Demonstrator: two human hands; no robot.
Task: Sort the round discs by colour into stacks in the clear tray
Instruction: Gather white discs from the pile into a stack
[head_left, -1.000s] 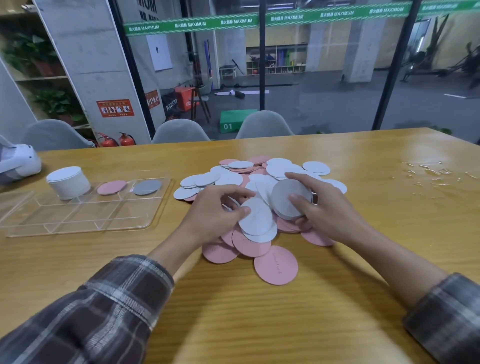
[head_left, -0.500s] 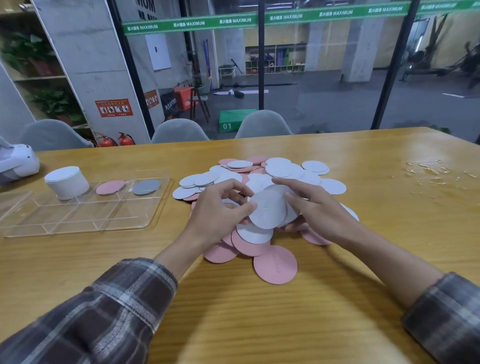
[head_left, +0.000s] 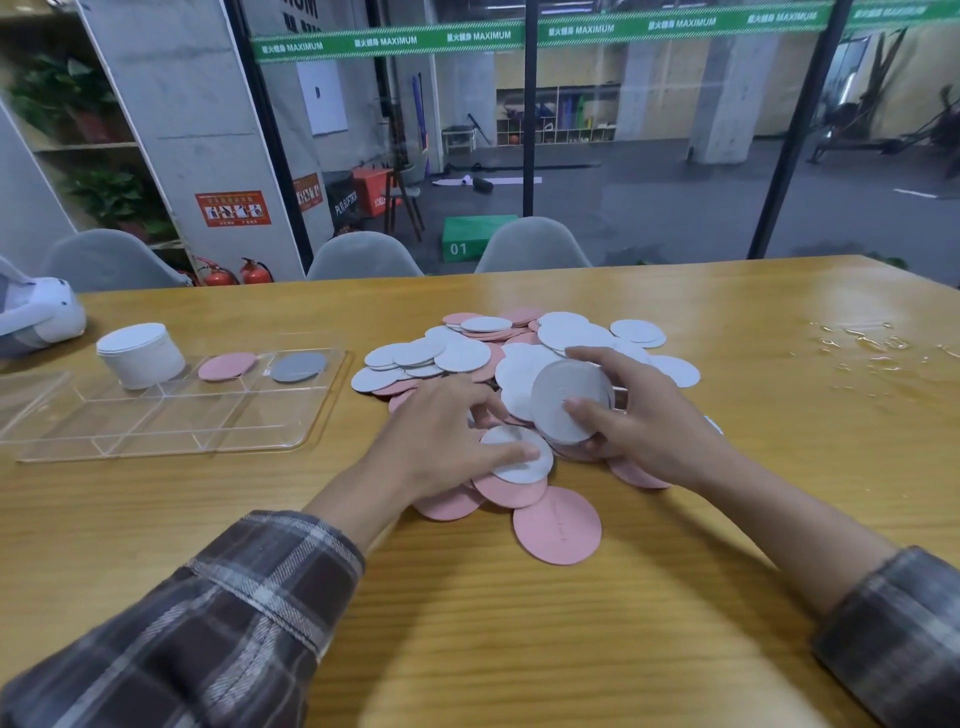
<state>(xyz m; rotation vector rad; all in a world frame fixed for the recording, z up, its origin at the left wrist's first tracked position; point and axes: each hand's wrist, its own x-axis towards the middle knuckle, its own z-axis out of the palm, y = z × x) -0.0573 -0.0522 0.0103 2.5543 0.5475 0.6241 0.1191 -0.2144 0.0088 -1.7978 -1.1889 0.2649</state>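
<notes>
A loose pile of white and pink discs (head_left: 467, 353) covers the middle of the wooden table. My right hand (head_left: 644, 415) grips a small stack of white discs (head_left: 563, 402) held tilted above the pile, thumb on its face. My left hand (head_left: 441, 441) rests on the pile's near side, its thumb pressing a single white disc (head_left: 519, 457) that lies over pink ones. The clear tray (head_left: 171, 431) sits at the left and holds a tall white stack (head_left: 139, 353), a pink disc (head_left: 227, 365) and a grey disc (head_left: 297, 366).
One pink disc (head_left: 557, 525) lies alone at the pile's near edge. Scraps of clear film (head_left: 872, 348) lie on the table at the right. A white object (head_left: 36, 317) sits at the far left edge. Grey chairs (head_left: 530, 249) stand behind the table.
My right hand has gathered a white disc onto its stack and lifted the stack slightly rightward. My left hand has let go of that disc and dropped onto another white one nearer me.
</notes>
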